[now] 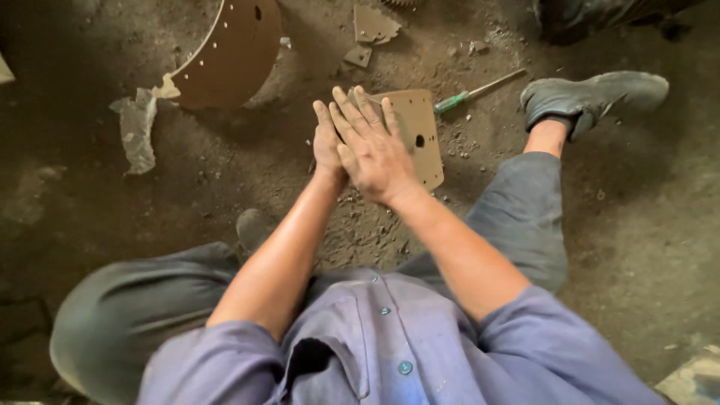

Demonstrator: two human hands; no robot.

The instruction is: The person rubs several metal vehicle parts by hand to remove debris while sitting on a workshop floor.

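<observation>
A flat tan panel (417,127), pierced by small round holes, is held in front of the seated person, above the dirty floor (645,225). The right hand (373,142) is laid on the near face of the panel with the fingers spread and flat; nothing is pinched. The left hand (327,142) is set against the panel's left edge, largely hidden behind the right hand; its fingers appear straight and together, but whether the edge is gripped cannot be told.

Beyond the hands and to their right, a screwdriver with a green handle (471,91) lies on the floor, untouched. Beyond and to the left, a larger curved tan piece with a row of holes along its rim (232,52) rests on the ground, with a crumpled scrap of clear plastic (136,127) beside it. Two small tan offcuts (371,30) lie straight ahead, well apart from the hands.

As a judgement: the panel appears cut and drilled already, and is being pressed or wiped by hand. No fastening is visible; the screwdriver is not in use.
</observation>
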